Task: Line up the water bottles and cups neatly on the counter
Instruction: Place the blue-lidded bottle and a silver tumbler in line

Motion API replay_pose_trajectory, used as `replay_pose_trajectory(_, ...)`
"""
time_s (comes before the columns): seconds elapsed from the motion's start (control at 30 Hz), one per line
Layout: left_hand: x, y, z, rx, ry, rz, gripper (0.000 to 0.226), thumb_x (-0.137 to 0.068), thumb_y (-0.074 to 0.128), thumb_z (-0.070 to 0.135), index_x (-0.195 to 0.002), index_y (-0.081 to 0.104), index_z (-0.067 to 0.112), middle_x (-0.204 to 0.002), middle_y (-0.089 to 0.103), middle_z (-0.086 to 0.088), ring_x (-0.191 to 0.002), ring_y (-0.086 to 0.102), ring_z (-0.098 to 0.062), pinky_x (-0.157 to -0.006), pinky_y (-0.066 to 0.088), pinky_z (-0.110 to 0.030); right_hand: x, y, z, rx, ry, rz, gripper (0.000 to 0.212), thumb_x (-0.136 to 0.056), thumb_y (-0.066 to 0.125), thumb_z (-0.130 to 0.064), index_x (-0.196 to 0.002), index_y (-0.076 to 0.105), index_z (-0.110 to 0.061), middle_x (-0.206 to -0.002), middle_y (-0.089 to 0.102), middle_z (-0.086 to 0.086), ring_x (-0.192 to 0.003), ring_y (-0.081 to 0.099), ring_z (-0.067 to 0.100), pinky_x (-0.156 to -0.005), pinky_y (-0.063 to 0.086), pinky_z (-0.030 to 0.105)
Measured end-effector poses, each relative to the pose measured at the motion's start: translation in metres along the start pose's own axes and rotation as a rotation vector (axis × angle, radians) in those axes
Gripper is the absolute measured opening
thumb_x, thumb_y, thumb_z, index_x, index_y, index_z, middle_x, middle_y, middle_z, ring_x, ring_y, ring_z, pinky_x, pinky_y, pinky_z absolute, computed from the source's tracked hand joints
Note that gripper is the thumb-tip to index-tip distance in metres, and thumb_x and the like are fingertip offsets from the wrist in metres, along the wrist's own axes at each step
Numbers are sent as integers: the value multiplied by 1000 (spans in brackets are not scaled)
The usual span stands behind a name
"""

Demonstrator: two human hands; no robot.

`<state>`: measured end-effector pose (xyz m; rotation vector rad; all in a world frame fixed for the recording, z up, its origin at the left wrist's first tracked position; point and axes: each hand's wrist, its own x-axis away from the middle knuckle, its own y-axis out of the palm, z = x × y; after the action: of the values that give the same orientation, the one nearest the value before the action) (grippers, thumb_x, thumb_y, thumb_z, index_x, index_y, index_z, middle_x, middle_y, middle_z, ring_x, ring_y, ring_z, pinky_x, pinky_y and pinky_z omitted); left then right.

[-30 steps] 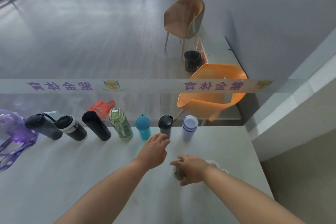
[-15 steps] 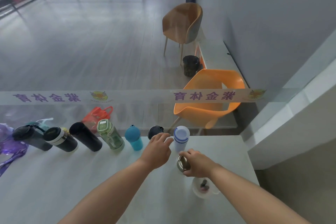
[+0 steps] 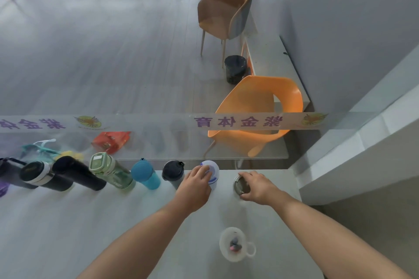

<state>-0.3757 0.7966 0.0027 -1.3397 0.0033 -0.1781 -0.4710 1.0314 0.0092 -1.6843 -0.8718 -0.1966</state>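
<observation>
Head view: a row of bottles stands along the far edge of the pale surface, against a glass pane — a black flask, a green bottle, a blue cup, a dark-lidded tumbler and a white bottle. The left hand rests on the white bottle, fingers curled over its cap and side. The right hand holds a metal-lidded cup from above, just right of the white bottle, fingers closed round its top.

The step in hand looks like seating this cup at the row's right end. Next, likely, is the clear mug, which sits alone near the front edge — it needs fetching and setting beyond the metal-lidded cup.

A strip on the glass carries purple characters, mirrored, reading 紫金体育.
</observation>
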Motion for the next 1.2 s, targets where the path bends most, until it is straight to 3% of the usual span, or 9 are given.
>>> replay_pose_trajectory(0.13,1,3,-1,23,10,49,48,-84,55,12,-132,53,12,-145,47,-4,-129,45,-31,-106,38,-39,-18,-6,-4,-14,-23,-7,84,-81,75,-42,-152,32,-29,-141,46,5,-128,46,28,-107,43,37)
replay_pose_trajectory(0.6,2,10,-3,33,-26,-4,56,-89,52,16,-144,41,14,-155,35,-2,-140,33,-28,-113,28,-41,-38,-10,-11,27,28,-30,83,-82,74,-42,-151,30,-31,-138,44,8,-127,44,31,-105,44,41)
replay_pose_trajectory(0.73,2,11,-5,17,-16,-10,58,-90,50,17,-146,38,14,-157,31,-2,-142,29,-27,-114,26,-40,-34,-9,-11,40,14,-17,90,-85,73,-44,-157,20,-34,-150,37,6,-133,41,31,-110,40,41)
replay_pose_trajectory(0.83,6,14,-6,-8,-7,-53,61,-94,45,22,-152,26,14,-163,18,-2,-148,15,-25,-118,18,-41,-17,-5,-9,91,3,76,94,-86,68,-54,-159,11,-35,-163,22,7,-143,32,33,-117,28,43)
replay_pose_trajectory(0.93,13,14,-5,-33,16,-63,64,-96,43,24,-154,19,14,-165,9,-2,-151,4,-24,-120,12,-43,11,-1,-11,92,-41,265,82,-91,63,-53,-158,24,-28,-161,29,8,-144,34,30,-118,27,41)
replay_pose_trajectory(1.03,21,9,-3,-47,65,-38,62,-92,45,21,-151,29,12,-162,19,-6,-149,13,-27,-119,16,-44,44,8,-19,78,-135,394,59,-92,64,-44,-145,47,-23,-145,50,3,-132,49,26,-108,37,38)
replay_pose_trajectory(1.1,27,7,0,-44,102,-23,61,-89,45,19,-149,35,11,-160,27,-8,-148,20,-28,-118,20,-44,66,21,-25,64,-169,414,50,-93,62,-42,-138,54,-20,-135,57,1,-124,55,25,-103,41,36)
replay_pose_trajectory(1.2,40,6,3,-43,177,-3,59,-87,47,18,-145,40,11,-156,34,-7,-145,26,-28,-117,25,-43,92,47,-36,11,-147,323,55,-92,61,-49,-140,51,-24,-136,56,-1,-125,54,22,-106,39,33)
